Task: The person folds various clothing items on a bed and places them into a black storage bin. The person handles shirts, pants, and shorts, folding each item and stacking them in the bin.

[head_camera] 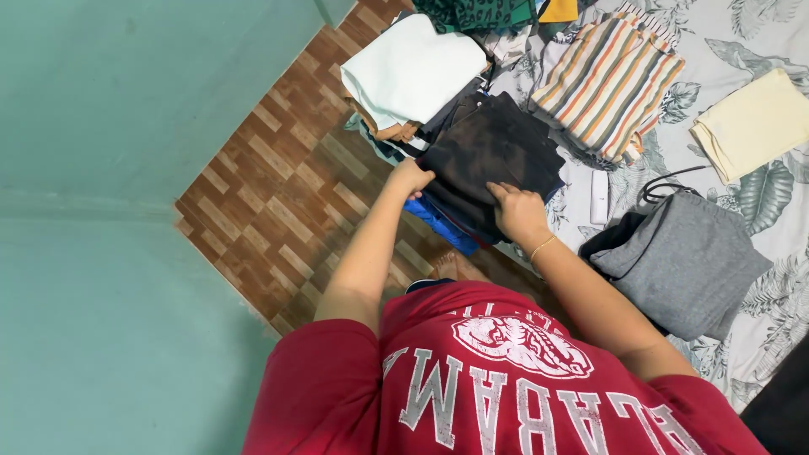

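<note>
Head view: both hands, left hand [411,177] and right hand [518,212], on black folded garment [493,156] at bed edge [506,253].

2 hands [410,177] [518,211]; 1 striped garment [607,84]; 1 cream cloth [754,122]; 1 grey garment [687,261]; 1 white cloth [413,72].

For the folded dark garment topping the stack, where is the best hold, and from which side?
Probably the two near corners of the dark garment, where the left hand and right hand already rest. It lies flat and wide, overhanging the stack toward the person, so fingers can slip under that edge.
</note>
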